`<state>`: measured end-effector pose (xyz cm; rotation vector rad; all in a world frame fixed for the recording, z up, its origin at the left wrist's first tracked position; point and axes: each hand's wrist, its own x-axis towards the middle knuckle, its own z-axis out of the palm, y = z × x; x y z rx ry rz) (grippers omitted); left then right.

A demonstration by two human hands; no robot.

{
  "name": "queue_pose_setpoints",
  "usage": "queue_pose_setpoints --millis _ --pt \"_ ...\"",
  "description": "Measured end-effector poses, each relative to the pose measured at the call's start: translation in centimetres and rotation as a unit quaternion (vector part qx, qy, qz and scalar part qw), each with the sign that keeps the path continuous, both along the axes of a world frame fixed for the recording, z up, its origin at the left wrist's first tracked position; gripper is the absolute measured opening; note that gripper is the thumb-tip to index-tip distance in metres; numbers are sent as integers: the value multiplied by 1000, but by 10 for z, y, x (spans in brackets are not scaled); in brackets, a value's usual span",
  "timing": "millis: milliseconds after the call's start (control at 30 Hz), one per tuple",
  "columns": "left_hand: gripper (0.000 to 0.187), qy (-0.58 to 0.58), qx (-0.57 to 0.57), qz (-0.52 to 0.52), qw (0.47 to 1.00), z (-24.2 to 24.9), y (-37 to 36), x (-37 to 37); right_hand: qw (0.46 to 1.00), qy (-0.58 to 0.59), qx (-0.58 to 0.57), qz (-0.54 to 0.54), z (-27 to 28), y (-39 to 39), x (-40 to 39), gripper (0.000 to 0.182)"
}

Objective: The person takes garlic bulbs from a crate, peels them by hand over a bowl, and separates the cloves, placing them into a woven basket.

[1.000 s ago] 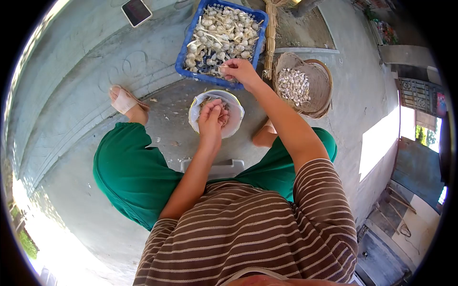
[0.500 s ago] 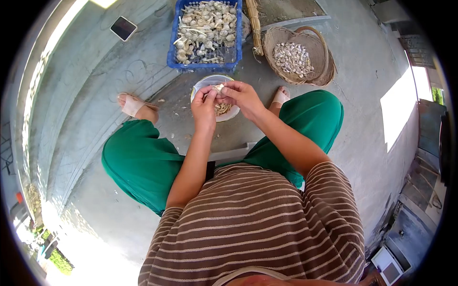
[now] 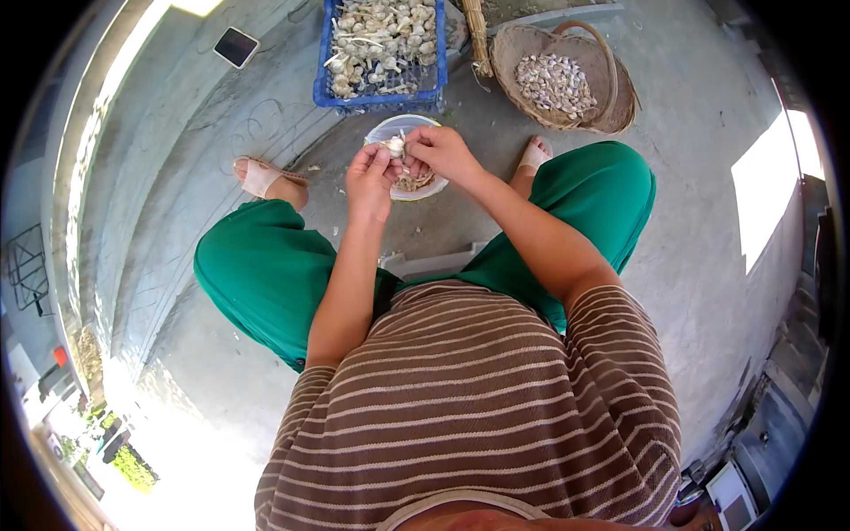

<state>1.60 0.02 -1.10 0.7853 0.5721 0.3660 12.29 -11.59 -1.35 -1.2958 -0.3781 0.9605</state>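
A pale garlic bulb is held between my two hands, above a white bucket. My left hand closes its thumb and fingers on the bulb from the left. From the right, my right hand pinches at the same bulb; its fingertips partly hide it. Inside the bucket lie brownish scraps that look like garlic skins and stalks.
Beyond the bucket stands a blue crate of garlic bulbs. A wicker basket at the right holds loose cloves. A bundle of dry stalks lies between them. On the floor at left is a phone.
The whole view has shifted a little, with crate and basket now higher in the picture. Both hands stay together over the bucket, and the garlic bulb shows more plainly between the fingers.
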Motion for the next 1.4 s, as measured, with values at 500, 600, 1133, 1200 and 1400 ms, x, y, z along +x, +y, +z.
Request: queue_pose_setpoints --millis 500,600,1133,1200,1400 --pt "11 82 421 -78 900 10 5 -3 986 -125 -33 106 25 -5 10 11" --pt "11 101 410 -92 902 12 6 -4 983 -142 -49 108 28 -5 7 8" --pt "13 88 273 -85 954 18 3 -3 995 -20 -19 96 21 -2 5 17" --pt "11 80 279 -81 953 17 3 -2 995 17 -16 101 23 -3 6 15" --pt "12 96 329 -100 934 19 -4 -1 996 -45 -55 60 14 4 -3 9"
